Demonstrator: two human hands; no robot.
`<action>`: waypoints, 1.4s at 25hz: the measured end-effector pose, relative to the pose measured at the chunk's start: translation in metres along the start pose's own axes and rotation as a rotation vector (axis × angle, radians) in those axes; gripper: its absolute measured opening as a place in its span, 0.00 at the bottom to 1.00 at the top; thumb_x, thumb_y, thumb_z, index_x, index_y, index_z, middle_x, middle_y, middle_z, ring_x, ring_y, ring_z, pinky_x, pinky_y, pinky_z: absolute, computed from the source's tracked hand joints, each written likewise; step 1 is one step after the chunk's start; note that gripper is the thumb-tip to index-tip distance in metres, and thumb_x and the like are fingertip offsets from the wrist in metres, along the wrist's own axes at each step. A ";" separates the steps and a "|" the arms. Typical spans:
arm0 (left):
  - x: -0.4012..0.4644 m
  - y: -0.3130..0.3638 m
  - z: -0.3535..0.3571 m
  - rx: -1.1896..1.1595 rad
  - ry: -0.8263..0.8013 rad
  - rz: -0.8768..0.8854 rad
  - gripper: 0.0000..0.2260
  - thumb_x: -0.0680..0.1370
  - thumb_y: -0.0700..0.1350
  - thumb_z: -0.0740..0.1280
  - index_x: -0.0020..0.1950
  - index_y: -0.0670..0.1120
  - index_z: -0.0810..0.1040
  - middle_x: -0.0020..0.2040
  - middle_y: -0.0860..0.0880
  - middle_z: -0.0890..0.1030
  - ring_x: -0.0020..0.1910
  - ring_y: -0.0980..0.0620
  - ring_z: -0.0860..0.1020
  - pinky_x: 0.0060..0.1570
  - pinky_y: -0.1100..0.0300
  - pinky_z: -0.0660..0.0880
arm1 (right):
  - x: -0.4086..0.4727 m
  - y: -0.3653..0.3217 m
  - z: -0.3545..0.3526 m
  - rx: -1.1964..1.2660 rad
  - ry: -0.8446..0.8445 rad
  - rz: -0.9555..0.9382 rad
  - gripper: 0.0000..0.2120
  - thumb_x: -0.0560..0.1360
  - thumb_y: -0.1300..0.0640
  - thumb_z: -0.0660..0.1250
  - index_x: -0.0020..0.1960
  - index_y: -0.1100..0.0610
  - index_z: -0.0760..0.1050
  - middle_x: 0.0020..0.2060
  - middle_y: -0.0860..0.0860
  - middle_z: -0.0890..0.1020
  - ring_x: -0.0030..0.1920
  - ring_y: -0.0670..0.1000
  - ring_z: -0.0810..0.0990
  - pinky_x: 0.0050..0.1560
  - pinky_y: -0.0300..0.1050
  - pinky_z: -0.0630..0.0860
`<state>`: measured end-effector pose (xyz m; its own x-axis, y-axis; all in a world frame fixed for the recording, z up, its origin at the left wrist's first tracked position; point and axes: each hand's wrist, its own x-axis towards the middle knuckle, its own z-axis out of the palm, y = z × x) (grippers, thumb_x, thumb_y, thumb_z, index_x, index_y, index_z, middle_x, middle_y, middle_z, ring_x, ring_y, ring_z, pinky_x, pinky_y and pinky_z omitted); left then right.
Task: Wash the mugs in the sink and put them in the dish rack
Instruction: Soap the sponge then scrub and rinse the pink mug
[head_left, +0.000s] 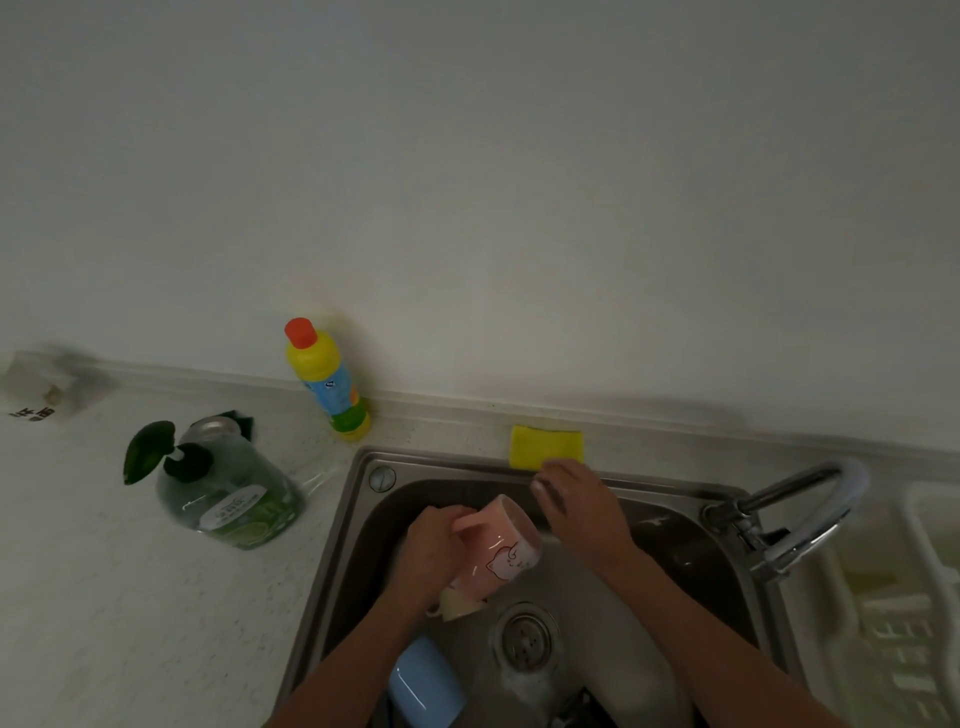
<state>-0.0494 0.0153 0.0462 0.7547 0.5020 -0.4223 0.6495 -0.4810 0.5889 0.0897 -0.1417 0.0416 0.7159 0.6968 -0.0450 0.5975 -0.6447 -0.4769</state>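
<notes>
Yellow bottle (329, 382), orange cap, upright against wall; green pump dispenser (223, 491) on counter left; yellow sponge (545, 446) behind basin.

I see a pink mug (496, 551) with a cartoon animal print, a blue mug (423, 683), and a cream mug (457, 605). The sponge (545, 446) is yellow, the bottle (330, 382) yellow with an orange cap, the tabletop (130, 597) speckled white, the rack (904, 623) white.

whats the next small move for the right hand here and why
Probably close the right hand on the yellow sponge. Its fingertips are at the sponge's front edge on the sink rim, holding nothing, while the left hand already grips the pink mug over the basin, ready for scrubbing.
</notes>
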 end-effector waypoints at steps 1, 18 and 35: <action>-0.004 0.002 -0.001 -0.009 0.006 0.028 0.20 0.79 0.34 0.59 0.66 0.48 0.79 0.59 0.46 0.82 0.59 0.50 0.79 0.51 0.68 0.68 | -0.010 -0.009 -0.007 0.115 -0.069 0.066 0.19 0.80 0.43 0.56 0.57 0.54 0.79 0.55 0.50 0.80 0.56 0.50 0.79 0.59 0.45 0.75; -0.114 0.048 0.004 0.129 -0.214 0.688 0.28 0.74 0.48 0.57 0.76 0.54 0.65 0.71 0.53 0.64 0.66 0.59 0.69 0.66 0.68 0.66 | -0.174 -0.045 -0.085 1.781 -0.291 0.821 0.38 0.63 0.57 0.79 0.69 0.65 0.71 0.62 0.67 0.78 0.54 0.63 0.78 0.43 0.56 0.80; -0.172 0.122 0.058 -0.531 -0.600 0.060 0.16 0.77 0.30 0.59 0.60 0.42 0.80 0.52 0.38 0.83 0.53 0.35 0.82 0.53 0.41 0.80 | -0.222 0.047 -0.117 1.208 -0.348 0.310 0.46 0.57 0.60 0.79 0.70 0.36 0.66 0.63 0.56 0.77 0.61 0.59 0.79 0.61 0.60 0.78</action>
<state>-0.0944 -0.1716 0.1507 0.8060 -0.0581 -0.5891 0.5894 -0.0133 0.8077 0.0016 -0.3635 0.1318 0.5254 0.7322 -0.4335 -0.4085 -0.2299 -0.8833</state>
